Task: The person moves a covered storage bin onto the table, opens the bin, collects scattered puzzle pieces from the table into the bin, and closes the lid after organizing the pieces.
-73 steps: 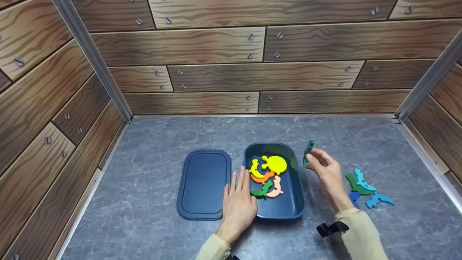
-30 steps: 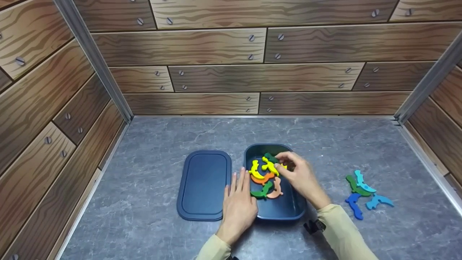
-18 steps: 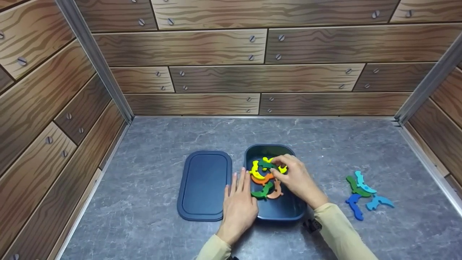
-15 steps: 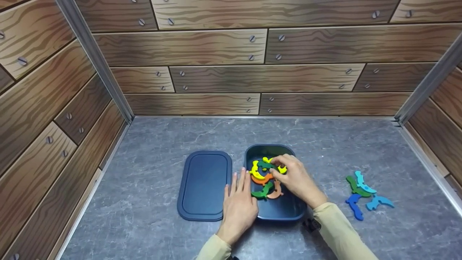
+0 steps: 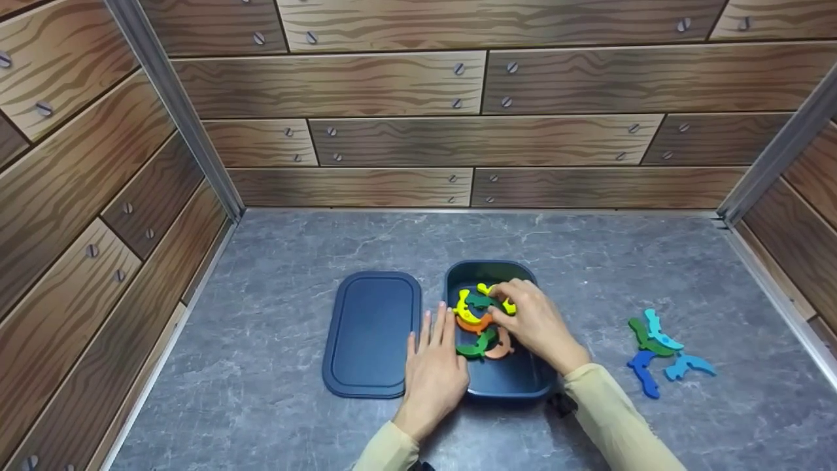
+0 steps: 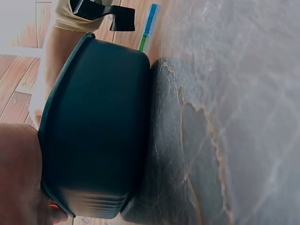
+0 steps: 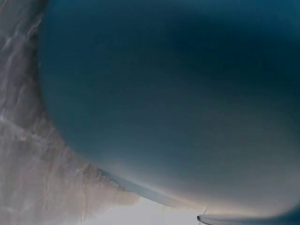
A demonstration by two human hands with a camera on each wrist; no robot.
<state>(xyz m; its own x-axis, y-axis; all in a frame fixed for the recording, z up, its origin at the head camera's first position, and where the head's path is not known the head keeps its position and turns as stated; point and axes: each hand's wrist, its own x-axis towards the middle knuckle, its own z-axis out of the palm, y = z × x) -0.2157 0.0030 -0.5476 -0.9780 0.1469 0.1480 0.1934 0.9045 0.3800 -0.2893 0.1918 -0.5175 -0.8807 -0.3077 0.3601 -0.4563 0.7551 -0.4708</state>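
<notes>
A dark blue plastic box [image 5: 510,383] stands on the grey table, with several flat animal-shaped pieces inside. My left hand [image 5: 435,376] lies with straight fingers over the box's left rim; the left wrist view shows the box's outer wall [image 6: 98,112] beside it. Reaching inside, my right hand [image 5: 536,324] pinches a dark green animal-shaped piece [image 5: 478,301] between thumb and fingers, over a yellow turtle piece [image 5: 484,288] that is mostly hidden. Close by lie a yellow curved piece [image 5: 462,304], an orange one [image 5: 473,326], a green one [image 5: 476,350] and a peach one [image 5: 501,348].
The box's dark blue lid [image 5: 373,333] lies flat to its left. Right of the box, a green piece [image 5: 644,337], a light blue one [image 5: 664,337], a mid-blue one [image 5: 686,365] and a dark blue one [image 5: 644,373] lie on the table. Wood-patterned walls [image 5: 392,140] enclose the table.
My right hand has carried the dark green piece leftward from beside the box into it and laid it over the yellow turtle. My left hand has stayed at the rim.
</notes>
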